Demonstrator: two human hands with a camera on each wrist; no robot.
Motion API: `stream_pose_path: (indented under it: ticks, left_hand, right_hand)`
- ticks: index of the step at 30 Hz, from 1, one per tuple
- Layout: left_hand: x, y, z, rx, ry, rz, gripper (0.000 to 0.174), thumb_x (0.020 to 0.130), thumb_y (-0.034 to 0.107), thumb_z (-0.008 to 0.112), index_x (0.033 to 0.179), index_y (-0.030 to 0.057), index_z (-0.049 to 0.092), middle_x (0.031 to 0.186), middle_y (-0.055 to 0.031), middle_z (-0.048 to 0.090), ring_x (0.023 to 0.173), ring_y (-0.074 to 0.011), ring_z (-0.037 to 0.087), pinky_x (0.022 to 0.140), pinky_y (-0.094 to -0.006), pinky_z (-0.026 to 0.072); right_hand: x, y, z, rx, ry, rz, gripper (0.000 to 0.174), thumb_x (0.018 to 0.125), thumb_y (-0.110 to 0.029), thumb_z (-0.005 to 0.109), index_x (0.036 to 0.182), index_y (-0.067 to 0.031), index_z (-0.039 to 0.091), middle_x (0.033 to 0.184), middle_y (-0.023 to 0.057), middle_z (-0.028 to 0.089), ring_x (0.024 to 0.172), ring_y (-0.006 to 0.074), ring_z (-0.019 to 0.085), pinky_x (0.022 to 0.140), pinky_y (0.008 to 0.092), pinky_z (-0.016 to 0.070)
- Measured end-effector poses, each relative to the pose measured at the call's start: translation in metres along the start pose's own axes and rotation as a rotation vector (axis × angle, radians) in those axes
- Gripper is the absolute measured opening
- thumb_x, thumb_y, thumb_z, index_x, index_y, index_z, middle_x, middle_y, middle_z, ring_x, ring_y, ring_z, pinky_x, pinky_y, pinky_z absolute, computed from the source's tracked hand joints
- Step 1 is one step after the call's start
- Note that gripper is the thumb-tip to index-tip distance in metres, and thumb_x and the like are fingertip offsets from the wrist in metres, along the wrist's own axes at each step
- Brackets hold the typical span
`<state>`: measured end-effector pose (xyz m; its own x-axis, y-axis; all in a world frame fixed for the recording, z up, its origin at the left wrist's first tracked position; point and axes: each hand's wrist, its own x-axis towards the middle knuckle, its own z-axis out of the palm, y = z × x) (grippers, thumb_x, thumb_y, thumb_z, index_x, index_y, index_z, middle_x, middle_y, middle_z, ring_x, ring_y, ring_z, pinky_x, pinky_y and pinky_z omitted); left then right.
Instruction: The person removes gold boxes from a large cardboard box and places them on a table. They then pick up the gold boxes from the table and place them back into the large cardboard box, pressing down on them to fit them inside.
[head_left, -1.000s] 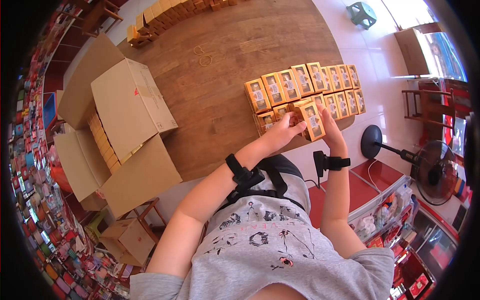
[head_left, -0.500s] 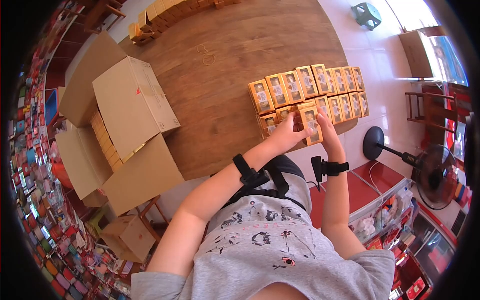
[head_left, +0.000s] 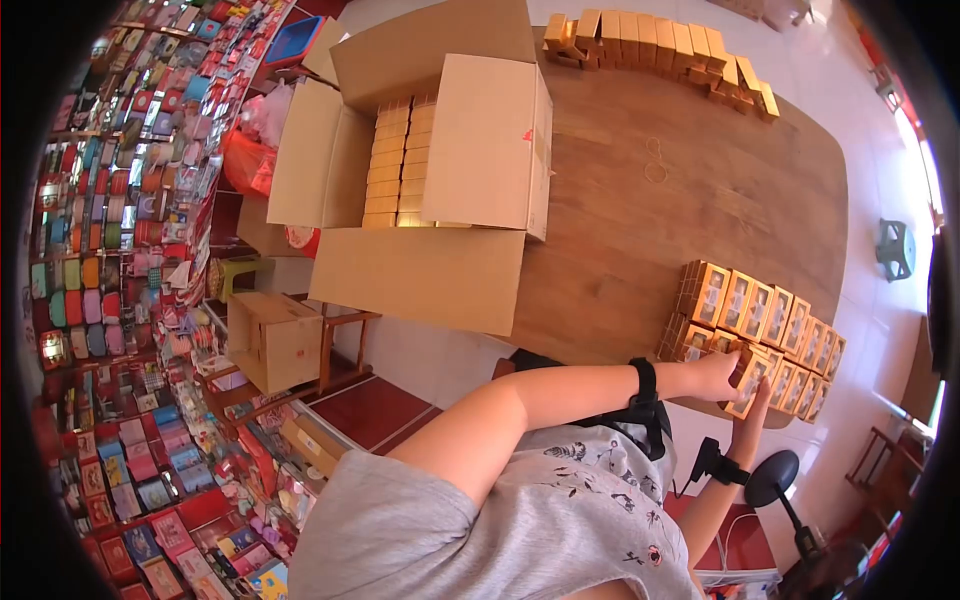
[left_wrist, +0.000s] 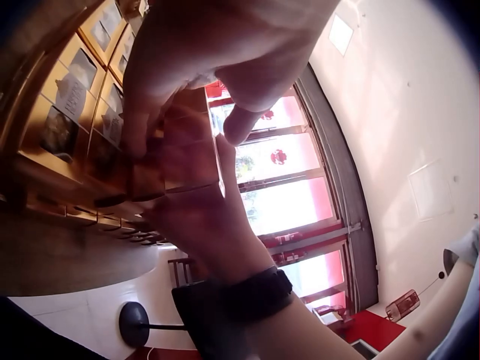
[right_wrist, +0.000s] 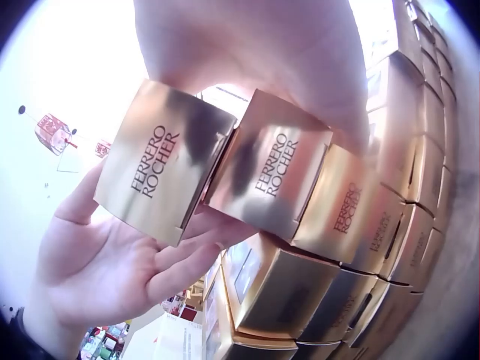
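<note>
Both hands are at the near side of a stack of small gold chocolate boxes (head_left: 756, 307) at the table's right end. My left hand (head_left: 715, 376) holds a gold chocolate box (head_left: 745, 397) from the left, thumb and fingers on either side in the left wrist view. On its other side, my right hand (head_left: 755, 412) grips it. In the right wrist view, the right hand (right_wrist: 262, 52) arches over the boxes and the left hand (right_wrist: 112, 274) has its fingers beneath them. "Ferrero Rocher" shows on the held box (right_wrist: 161, 161) and on a box (right_wrist: 270, 169) close beside it.
A large open carton (head_left: 480, 140) at the table's left holds rows of gold boxes (head_left: 400, 165). More gold boxes (head_left: 650, 42) line the far edge. Rubber bands (head_left: 655, 165) lie on the wooden table (head_left: 600, 260). A fan (head_left: 775, 475) stands at the lower right.
The head view has swung left, so the table and stack appear farther right and more of the carton shows. Both hands stay on the gold box in front of the stack.
</note>
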<state>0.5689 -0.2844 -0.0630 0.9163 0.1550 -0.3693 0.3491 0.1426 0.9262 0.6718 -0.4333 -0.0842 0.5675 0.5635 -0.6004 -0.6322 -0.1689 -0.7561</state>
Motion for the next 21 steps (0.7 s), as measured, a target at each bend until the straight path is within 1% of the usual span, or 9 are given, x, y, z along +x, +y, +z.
stream_pose_path:
  ticks: [3, 9, 10, 12, 13, 14, 17, 20, 21]
  left_hand:
    - [0.001, -0.003, 0.000, -0.071, -0.052, 0.072, 0.060, 0.076, 0.016, 0.065, 0.122, -0.0068, 0.034, 0.113, -0.0217, 0.055, 0.103, -0.0289, 0.057, 0.091, -0.0334, 0.0438]
    - [-0.010, 0.009, -0.006, -0.050, -0.050, 0.023, 0.061, 0.075, 0.014, 0.065, 0.122, -0.0072, 0.033, 0.112, -0.0227, 0.055, 0.103, -0.0298, 0.057, 0.089, -0.0338, 0.0455]
    - [-0.011, 0.008, -0.006, -0.034, -0.027, 0.052, 0.061, 0.075, 0.014, 0.065, 0.123, -0.0063, 0.033, 0.112, -0.0223, 0.056, 0.101, -0.0293, 0.058, 0.087, -0.0340, 0.0464]
    - [-0.007, -0.001, -0.003, -0.098, -0.018, 0.124, 0.063, 0.074, 0.013, 0.066, 0.125, -0.0046, 0.032, 0.109, -0.0197, 0.057, 0.096, -0.0270, 0.060, 0.084, -0.0344, 0.0481]
    - [-0.010, 0.002, -0.004, -0.153, -0.039, 0.125, 0.066, 0.074, 0.012, 0.066, 0.127, -0.0037, 0.030, 0.108, -0.0181, 0.057, 0.097, -0.0247, 0.060, 0.084, -0.0339, 0.0479]
    - [-0.007, -0.008, -0.001, -0.152, -0.049, 0.138, 0.068, 0.075, 0.009, 0.065, 0.131, -0.0031, 0.028, 0.111, -0.0170, 0.056, 0.101, -0.0226, 0.058, 0.087, -0.0333, 0.0471]
    - [-0.007, -0.011, -0.003, -0.141, -0.124, 0.071, 0.073, 0.077, 0.005, 0.063, 0.136, -0.0028, 0.021, 0.125, -0.0160, 0.048, 0.116, -0.0211, 0.049, 0.100, -0.0323, 0.0380]
    - [-0.012, 0.000, -0.008, -0.206, -0.161, 0.043, 0.074, 0.080, 0.001, 0.060, 0.139, -0.0018, 0.015, 0.132, -0.0160, 0.042, 0.123, -0.0227, 0.042, 0.103, -0.0337, 0.0344]
    - [-0.013, 0.001, -0.008, -0.198, -0.169, 0.029, 0.075, 0.080, 0.001, 0.060, 0.139, -0.0017, 0.014, 0.133, -0.0163, 0.040, 0.124, -0.0230, 0.041, 0.104, -0.0339, 0.0338]
  right_hand:
    - [0.000, 0.002, -0.003, -0.006, -0.006, 0.001, 0.050, 0.094, -0.038, 0.040, 0.126, 0.0006, 0.043, 0.119, 0.0120, 0.054, 0.107, 0.0211, 0.054, 0.091, 0.0328, 0.0432]
    - [-0.001, 0.000, 0.002, -0.055, 0.007, -0.044, 0.048, 0.094, -0.034, 0.040, 0.125, 0.0021, 0.044, 0.117, 0.0110, 0.055, 0.105, 0.0197, 0.055, 0.091, 0.0315, 0.0430]
    - [0.003, 0.004, -0.002, -0.058, 0.016, -0.054, 0.047, 0.094, -0.033, 0.040, 0.124, 0.0021, 0.045, 0.117, 0.0104, 0.055, 0.105, 0.0191, 0.055, 0.090, 0.0310, 0.0431]
    - [0.011, 0.013, -0.016, -0.095, -0.038, -0.037, 0.052, 0.092, -0.041, 0.043, 0.124, -0.0006, 0.046, 0.115, 0.0089, 0.056, 0.101, 0.0176, 0.056, 0.088, 0.0310, 0.0444]
    - [0.008, 0.010, -0.014, -0.096, 0.019, -0.027, 0.048, 0.093, -0.035, 0.042, 0.125, 0.0000, 0.045, 0.116, 0.0085, 0.055, 0.102, 0.0169, 0.055, 0.089, 0.0298, 0.0431]
    - [0.003, 0.008, -0.008, -0.093, 0.083, -0.016, 0.044, 0.093, -0.029, 0.042, 0.125, 0.0007, 0.045, 0.117, 0.0081, 0.054, 0.104, 0.0162, 0.053, 0.090, 0.0287, 0.0417]
    - [0.009, 0.014, -0.011, -0.090, 0.026, -0.077, 0.045, 0.093, -0.028, 0.042, 0.127, 0.0021, 0.043, 0.121, 0.0084, 0.051, 0.110, 0.0158, 0.048, 0.094, 0.0289, 0.0371]
    - [0.000, -0.004, 0.010, -0.110, -0.054, -0.110, 0.046, 0.092, -0.026, 0.041, 0.129, 0.0026, 0.040, 0.123, 0.0091, 0.049, 0.112, 0.0159, 0.045, 0.095, 0.0288, 0.0357]
    - [0.000, -0.006, 0.013, -0.114, -0.032, -0.112, 0.045, 0.092, -0.023, 0.040, 0.129, 0.0015, 0.040, 0.123, 0.0093, 0.048, 0.111, 0.0157, 0.045, 0.095, 0.0285, 0.0358]
